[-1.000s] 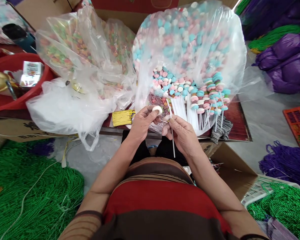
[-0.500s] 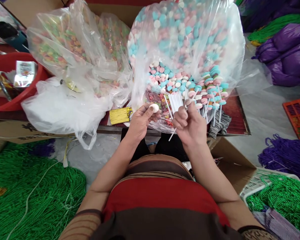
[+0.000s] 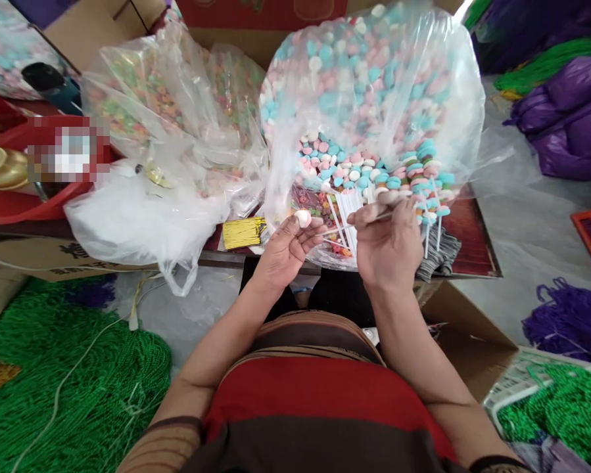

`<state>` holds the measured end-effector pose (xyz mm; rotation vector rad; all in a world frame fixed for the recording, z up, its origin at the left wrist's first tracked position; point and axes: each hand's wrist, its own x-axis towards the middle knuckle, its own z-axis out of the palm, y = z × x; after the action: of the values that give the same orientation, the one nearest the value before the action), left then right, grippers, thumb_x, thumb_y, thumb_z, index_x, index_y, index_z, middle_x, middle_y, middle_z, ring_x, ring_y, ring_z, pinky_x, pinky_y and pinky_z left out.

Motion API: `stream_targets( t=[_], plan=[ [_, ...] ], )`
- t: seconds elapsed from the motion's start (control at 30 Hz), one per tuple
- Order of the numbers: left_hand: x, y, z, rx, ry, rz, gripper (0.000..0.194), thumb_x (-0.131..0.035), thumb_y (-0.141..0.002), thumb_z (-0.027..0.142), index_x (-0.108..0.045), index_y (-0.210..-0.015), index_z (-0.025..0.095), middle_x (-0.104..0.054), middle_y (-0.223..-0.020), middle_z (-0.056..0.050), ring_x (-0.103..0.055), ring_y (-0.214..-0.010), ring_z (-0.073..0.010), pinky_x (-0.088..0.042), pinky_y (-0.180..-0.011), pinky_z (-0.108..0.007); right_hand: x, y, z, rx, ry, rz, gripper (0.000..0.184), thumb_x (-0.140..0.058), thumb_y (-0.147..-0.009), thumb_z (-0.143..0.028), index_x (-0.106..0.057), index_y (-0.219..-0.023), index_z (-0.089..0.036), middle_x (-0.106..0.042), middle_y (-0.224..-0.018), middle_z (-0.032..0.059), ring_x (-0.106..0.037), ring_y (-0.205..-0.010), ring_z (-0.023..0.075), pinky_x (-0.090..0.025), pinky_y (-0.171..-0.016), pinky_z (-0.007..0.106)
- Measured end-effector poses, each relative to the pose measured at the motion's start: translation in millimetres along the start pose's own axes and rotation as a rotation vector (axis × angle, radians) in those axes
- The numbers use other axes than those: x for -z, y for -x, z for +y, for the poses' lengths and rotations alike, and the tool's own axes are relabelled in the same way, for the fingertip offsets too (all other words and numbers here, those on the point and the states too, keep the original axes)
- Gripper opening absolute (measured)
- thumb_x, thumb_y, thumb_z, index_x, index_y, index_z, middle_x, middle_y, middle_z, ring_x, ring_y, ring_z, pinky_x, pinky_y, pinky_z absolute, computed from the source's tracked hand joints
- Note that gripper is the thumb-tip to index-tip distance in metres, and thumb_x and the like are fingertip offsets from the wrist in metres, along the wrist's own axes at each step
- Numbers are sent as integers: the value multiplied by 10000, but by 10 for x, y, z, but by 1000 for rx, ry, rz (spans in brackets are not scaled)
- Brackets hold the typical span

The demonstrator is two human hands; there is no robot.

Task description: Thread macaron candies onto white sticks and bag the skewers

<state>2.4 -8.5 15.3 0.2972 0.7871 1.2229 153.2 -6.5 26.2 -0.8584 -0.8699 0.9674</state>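
My left hand (image 3: 285, 253) pinches a round white candy (image 3: 302, 217) at its fingertips. My right hand (image 3: 386, 240) grips a thin white stick (image 3: 374, 217), held nearly level with its tip pointing left toward the candy. Just beyond both hands lies a big clear bag of pink, blue and white candies (image 3: 374, 105), open at its near side. Loose white sticks (image 3: 347, 207) and several finished candy skewers (image 3: 430, 197) rest at the bag's mouth.
Clear bags of multicoloured ring candies (image 3: 167, 98) and a white plastic bag (image 3: 137, 217) lie at left beside a red basin (image 3: 23, 197). Gold twist ties (image 3: 243, 232) lie near my left hand. Green bead strings (image 3: 68, 374) and purple bead strings (image 3: 566, 322) cover the floor.
My right hand has lifted and turned the stick from pointing down to nearly level, aimed at the candy. My left hand keeps the white candy in about the same spot.
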Motion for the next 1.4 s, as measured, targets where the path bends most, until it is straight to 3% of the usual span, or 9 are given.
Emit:
stream_targets(
  t=[0.07,0.13,0.3,0.4,0.5,0.6,0.73,1.03,1.4],
  plan=[
    [24,-70,82,-47,9,57,148,-737,-912,272,-700,-860,139,-783,-824,-42,-762,-785,-133,-596,-767,-223,66,133,-26,7,168,-69,313,-646,-953,-552,-755,-907,-261,-713,-907,28,-685,-885,187,-565,-828,348],
    [63,-133,162,-104,10,65,177,-788,-867,283,-696,-849,134,-773,-790,-36,-749,-745,-125,-591,-748,-222,166,260,-70,-24,372,-193,223,-702,-942,-462,-806,-949,-265,-755,-949,27,-695,-916,182,-554,-842,331],
    [165,-203,251,-174,-34,-25,330,-907,-704,327,-697,-868,132,-759,-735,-22,-714,-653,-113,-542,-613,-198,308,401,-154,-313,248,-538,153,-726,-924,-350,-833,-972,-253,-796,-888,46,-735,-853,197,-580,-859,357],
    [179,-194,233,-178,-91,-23,396,-931,-644,359,-686,-867,141,-740,-713,-10,-686,-619,-101,-497,-566,-193,257,401,-100,-571,108,-563,199,-746,-887,-400,-795,-938,-214,-785,-808,44,-707,-656,165,-588,-671,308],
    [169,-181,201,-189,-142,-14,415,-936,-614,374,-680,-854,151,-720,-709,6,-663,-609,-91,-465,-555,-196,198,409,-15,-684,161,-511,379,-754,-868,-424,-706,-1189,-229,-715,-667,-36,-488,-390,79,-434,-419,215],
    [184,-197,170,-211,-176,-9,453,-951,-574,396,-705,-868,155,-716,-725,10,-655,-624,-94,-456,-567,-210,200,433,-15,-667,361,-521,571,-705,-893,-466,-622,-1389,-196,-630,-558,-74,-365,-343,59,-282,-346,179],
    [259,-263,120,-278,-237,21,505,-971,-541,435,-765,-911,160,-722,-753,15,-606,-630,-80,-451,-605,-226,264,461,-130,-622,488,-411,553,-638,-924,-494,-680,-1362,-159,-528,-478,-84,-326,-361,60,-215,-351,184],
    [270,-262,35,-283,-314,-33,561,-959,-533,553,-802,-920,179,-724,-743,11,-578,-621,-78,-461,-602,-233,124,500,-168,-417,662,-425,488,-552,-961,-434,-741,-1307,-145,-466,-482,-73,-334,-416,79,-250,-397,218],
    [262,-237,4,-358,-415,-4,493,-951,-571,485,-807,-956,212,-774,-857,10,-603,-690,-90,-493,-640,-216,185,493,-128,-245,754,-435,421,-558,-963,-378,-778,-1261,-177,-466,-489,-46,-415,-463,128,-378,-474,261]
  ],
)
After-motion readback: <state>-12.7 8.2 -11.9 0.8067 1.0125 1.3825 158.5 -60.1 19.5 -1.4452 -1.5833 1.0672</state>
